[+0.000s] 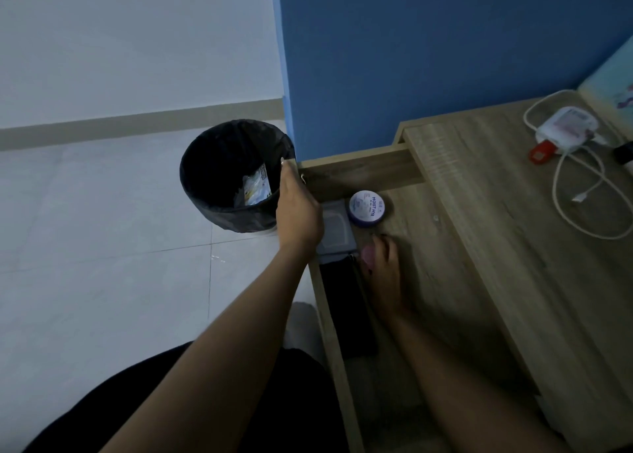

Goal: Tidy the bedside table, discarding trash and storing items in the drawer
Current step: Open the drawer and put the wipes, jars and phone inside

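Wood-grain bedside table (479,192) set against a blue wall (428,48), its pulled-out wooden drawer (407,247) open below the top. Beside the drawer's front, on pale floor tiles (85,230), a round black-lined waste bin (219,175) holding crumpled wrappers (255,189). In the drawer: a long black flat object (346,302), a grey flat packet (334,226), a round purple-and-white cream tin (366,208). On the tabletop, a white coiled charging cable (575,192) around a white device (568,127), with a small red item (539,154) just beside. Left hand (298,209) resting on the drawer's front corner, fingers curled over the edge. Right hand (383,271) inside the drawer, fingertips pinched on something small and pinkish, unidentifiable.
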